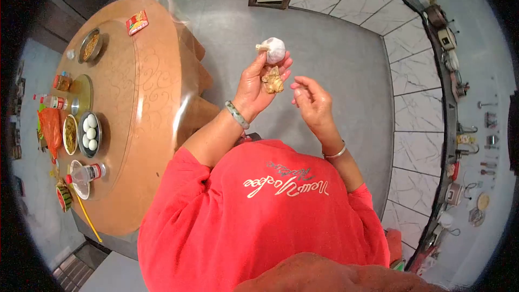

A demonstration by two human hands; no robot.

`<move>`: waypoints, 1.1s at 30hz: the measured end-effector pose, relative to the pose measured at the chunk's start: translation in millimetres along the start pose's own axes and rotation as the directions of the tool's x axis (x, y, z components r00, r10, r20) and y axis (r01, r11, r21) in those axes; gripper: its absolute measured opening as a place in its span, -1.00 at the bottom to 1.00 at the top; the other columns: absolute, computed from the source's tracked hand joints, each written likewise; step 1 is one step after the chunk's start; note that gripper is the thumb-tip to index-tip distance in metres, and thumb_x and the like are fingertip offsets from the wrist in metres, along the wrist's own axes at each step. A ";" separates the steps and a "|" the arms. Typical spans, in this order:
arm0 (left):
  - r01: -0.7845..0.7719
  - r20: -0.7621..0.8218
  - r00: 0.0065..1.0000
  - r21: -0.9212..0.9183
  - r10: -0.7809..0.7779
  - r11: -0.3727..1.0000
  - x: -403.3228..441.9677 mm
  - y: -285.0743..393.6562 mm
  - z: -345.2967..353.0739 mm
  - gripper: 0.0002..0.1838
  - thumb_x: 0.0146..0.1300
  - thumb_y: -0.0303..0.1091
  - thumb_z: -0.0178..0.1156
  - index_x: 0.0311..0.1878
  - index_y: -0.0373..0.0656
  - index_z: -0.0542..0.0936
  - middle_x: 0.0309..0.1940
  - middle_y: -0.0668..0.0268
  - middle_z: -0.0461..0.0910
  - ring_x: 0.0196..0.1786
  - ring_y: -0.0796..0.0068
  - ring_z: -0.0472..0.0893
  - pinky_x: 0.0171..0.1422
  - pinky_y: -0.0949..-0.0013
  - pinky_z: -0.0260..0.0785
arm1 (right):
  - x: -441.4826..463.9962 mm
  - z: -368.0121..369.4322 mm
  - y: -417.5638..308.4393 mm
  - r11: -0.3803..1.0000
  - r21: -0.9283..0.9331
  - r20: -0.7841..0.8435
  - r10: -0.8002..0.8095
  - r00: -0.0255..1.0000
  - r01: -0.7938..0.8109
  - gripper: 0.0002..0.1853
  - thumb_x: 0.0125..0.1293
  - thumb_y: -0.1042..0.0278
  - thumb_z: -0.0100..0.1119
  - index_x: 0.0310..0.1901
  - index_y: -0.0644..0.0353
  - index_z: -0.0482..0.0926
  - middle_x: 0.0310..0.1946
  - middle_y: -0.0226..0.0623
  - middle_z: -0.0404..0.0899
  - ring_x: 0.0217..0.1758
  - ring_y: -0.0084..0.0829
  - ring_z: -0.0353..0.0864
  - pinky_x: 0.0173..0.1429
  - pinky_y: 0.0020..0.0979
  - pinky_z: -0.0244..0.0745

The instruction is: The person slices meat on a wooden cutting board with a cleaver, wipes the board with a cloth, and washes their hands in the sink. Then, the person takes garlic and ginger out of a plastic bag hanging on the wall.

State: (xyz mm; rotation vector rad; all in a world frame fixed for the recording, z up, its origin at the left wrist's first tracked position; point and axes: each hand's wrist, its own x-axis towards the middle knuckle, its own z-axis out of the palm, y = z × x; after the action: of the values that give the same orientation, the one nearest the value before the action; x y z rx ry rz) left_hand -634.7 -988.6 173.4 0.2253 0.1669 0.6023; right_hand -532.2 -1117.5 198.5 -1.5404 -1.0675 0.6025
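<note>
A white garlic bulb point(275, 50) and a knobbly piece of ginger point(273, 80) are both in my left hand point(254, 85). The garlic is at the fingers, with its stem by my thumb, and the ginger lies lower, against the palm. A green and white bangle sits on that wrist. Just to the right, my right hand point(313, 101) is raised with its fingers bent and thumb near them, apart from the ginger. No object shows in it; a thin silver bracelet is on its wrist.
A round brown table point(146, 75) stands at the left, bearing a bowl of eggs point(90, 134), a plastic bottle point(93, 171), a red packet point(137, 22) and other dishes. A long counter point(447, 124) with kitchen items runs along the right.
</note>
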 end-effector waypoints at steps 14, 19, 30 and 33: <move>-0.144 -0.060 0.988 0.003 0.144 0.990 136.2 53.7 -8.3 -0.57 0.29 -0.12 0.04 0.13 -0.17 0.39 0.06 0.09 0.45 0.16 0.16 0.41 0.24 0.13 0.27 | 173.6 13.8 48.6 0.916 0.348 0.289 0.098 0.952 -0.200 -0.69 0.17 0.49 0.16 -0.05 0.38 0.43 -0.40 -0.31 0.55 -0.47 -0.62 0.48 -0.40 -0.58 0.42; -0.228 -0.107 0.966 0.081 0.236 0.970 194.7 72.1 6.8 -0.63 0.28 -0.16 0.06 0.07 -0.14 0.43 -0.01 0.17 0.49 0.10 0.24 0.45 0.20 0.19 0.28 | 241.6 -23.3 50.8 0.852 0.452 0.352 0.100 0.931 -0.263 -0.68 0.21 0.42 0.11 -0.03 0.38 0.43 -0.36 -0.30 0.55 -0.41 -0.59 0.50 -0.35 -0.55 0.45; -0.250 -0.235 0.936 0.085 0.263 0.964 279.2 106.9 -18.9 -0.79 0.14 -0.31 0.21 -0.17 -0.13 0.53 -0.07 0.24 0.53 0.09 0.22 0.46 0.20 0.13 0.30 | 338.9 -55.8 96.1 0.764 0.509 0.378 0.217 0.900 -0.398 -0.67 0.22 0.49 0.04 0.02 0.40 0.40 -0.34 -0.25 0.53 -0.39 -0.51 0.53 -0.33 -0.50 0.49; -0.229 -0.268 0.933 0.071 0.239 0.971 303.3 120.7 -34.8 -0.82 0.13 -0.32 0.21 -0.21 -0.12 0.54 -0.09 0.25 0.54 0.06 0.23 0.48 0.17 0.14 0.33 | 362.9 -57.7 102.8 0.734 0.534 0.376 0.238 0.895 -0.420 -0.67 0.23 0.49 0.03 0.02 0.41 0.40 -0.34 -0.25 0.52 -0.38 -0.50 0.53 -0.33 -0.50 0.49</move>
State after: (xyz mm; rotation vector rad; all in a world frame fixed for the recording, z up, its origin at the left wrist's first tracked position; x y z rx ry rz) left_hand -461.4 -711.3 143.8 0.1992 0.4251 0.8685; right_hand -285.0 -827.7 176.4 -1.0821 -0.6863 1.3179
